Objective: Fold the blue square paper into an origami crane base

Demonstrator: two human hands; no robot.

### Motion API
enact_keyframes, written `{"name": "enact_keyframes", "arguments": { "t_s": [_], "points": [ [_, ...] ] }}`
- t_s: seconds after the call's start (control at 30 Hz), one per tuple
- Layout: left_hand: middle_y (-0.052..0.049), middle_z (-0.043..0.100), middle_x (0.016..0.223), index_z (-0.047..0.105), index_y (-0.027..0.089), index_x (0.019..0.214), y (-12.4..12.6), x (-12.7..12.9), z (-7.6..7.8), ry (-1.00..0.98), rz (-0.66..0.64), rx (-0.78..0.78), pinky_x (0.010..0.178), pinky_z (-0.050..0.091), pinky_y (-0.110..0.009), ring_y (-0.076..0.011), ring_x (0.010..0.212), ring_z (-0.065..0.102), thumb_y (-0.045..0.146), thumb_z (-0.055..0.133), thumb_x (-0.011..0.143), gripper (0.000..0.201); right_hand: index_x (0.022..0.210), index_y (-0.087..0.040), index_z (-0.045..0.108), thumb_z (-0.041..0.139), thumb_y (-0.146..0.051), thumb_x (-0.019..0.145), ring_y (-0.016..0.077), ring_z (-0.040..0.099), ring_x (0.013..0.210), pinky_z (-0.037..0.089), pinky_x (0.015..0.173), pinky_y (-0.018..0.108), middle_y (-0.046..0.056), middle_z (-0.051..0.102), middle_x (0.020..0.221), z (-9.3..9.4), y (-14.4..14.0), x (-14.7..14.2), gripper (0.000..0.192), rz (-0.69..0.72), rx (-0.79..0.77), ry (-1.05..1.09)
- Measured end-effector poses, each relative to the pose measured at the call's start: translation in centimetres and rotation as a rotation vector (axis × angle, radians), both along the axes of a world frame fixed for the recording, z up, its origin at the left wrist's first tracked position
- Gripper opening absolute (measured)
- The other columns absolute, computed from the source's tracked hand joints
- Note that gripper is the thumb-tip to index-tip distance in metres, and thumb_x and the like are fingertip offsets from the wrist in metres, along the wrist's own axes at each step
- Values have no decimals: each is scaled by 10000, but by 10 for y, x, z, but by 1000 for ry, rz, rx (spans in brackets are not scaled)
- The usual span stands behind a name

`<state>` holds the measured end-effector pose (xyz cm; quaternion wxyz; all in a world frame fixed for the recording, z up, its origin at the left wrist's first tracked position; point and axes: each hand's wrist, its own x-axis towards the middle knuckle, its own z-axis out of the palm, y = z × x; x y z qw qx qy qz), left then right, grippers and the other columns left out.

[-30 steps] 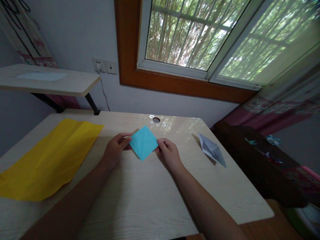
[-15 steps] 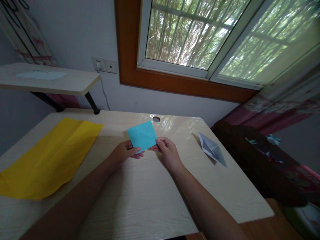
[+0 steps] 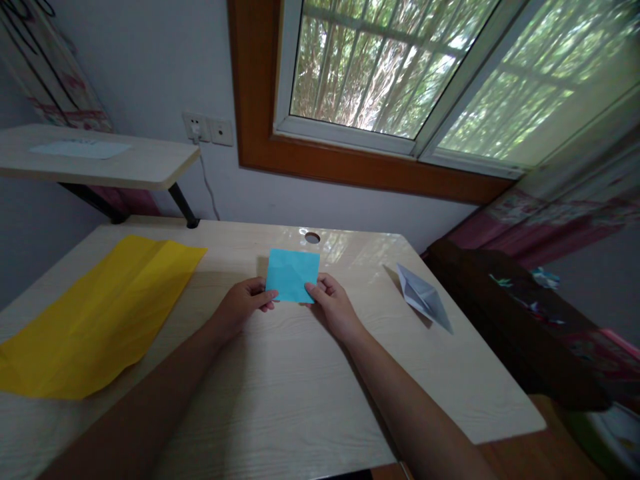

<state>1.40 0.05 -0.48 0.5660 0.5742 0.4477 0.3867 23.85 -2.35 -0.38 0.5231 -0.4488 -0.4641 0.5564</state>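
A small folded blue paper square (image 3: 293,273) is held just above the light wooden table (image 3: 280,393), its edges square to me. My left hand (image 3: 243,305) pinches its lower left corner. My right hand (image 3: 332,305) pinches its lower right corner. Faint creases cross the blue paper.
A large creased yellow sheet (image 3: 95,313) lies on the table's left side. A folded pale grey paper shape (image 3: 424,297) sits to the right. A round cable hole (image 3: 312,237) is behind the blue paper. A side shelf (image 3: 100,160) stands at left, dark furniture (image 3: 520,320) at right.
The blue paper has been turned from a diamond position to a square one. Both hands shifted their grip from its side corners to its lower corners.
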Motion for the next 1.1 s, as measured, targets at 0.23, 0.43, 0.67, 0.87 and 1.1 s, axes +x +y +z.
{"name": "enact_keyframes", "arguments": {
  "t_s": [0.23,0.43,0.67,0.87,1.1],
  "points": [
    [32,646,764,555,192,1326,-3,4,1,-133,-1,93,692,521,-279,-159,723,658,322,767,755,623,745,-218,589,727,-506,805,149,567,602,446,593,270,-13,636,651,4,0,2,325,-50,7,-74],
    [41,628,805,519,256,1409,-7,4,3,-71,78,211,763,529,-283,-145,762,647,335,788,751,715,739,-224,588,744,-512,778,158,577,611,467,615,285,-11,643,659,5,1,1,330,-53,-7,-48],
    [3,709,900,621,258,1339,-9,-1,8,15,91,204,782,542,-287,-171,812,670,420,780,773,610,741,-218,605,771,-492,751,146,558,582,444,588,269,-29,619,625,5,0,0,320,-51,-30,-10],
    [7,707,926,610,275,1362,-9,-3,7,93,140,304,813,534,-280,-169,838,660,416,794,771,635,755,-215,619,776,-490,747,146,566,578,441,573,265,-15,640,635,6,-1,-1,316,-8,-47,30],
    [-21,704,930,717,265,1200,-11,-6,9,194,141,437,783,525,-273,-176,804,636,445,764,810,432,774,-216,622,773,-475,758,140,570,586,434,583,259,-13,662,666,2,-2,-1,300,37,-69,65]
  ]
}}
